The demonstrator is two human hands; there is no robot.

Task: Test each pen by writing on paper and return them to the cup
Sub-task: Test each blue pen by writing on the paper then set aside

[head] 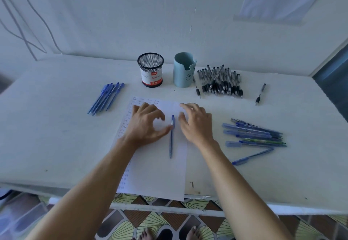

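A blue pen (171, 142) lies lengthwise on the white paper sheet (160, 174), which has rows of small written marks along its left side. My left hand (146, 125) hovers over the paper just left of the pen, fingers loosely curled, thumb tip touching the pen's barrel. My right hand (195, 121) rests spread on the paper just right of the pen, holding nothing. Behind the paper stand a black mesh cup (150, 70) and a light blue cup (184, 70).
Several blue pens (105, 98) lie in a bundle at the left. A heap of black pens (220, 81) lies right of the blue cup, with one stray black pen (260, 94). More blue pens (254, 136) lie at the right. The table's front edge (244, 198) is near.
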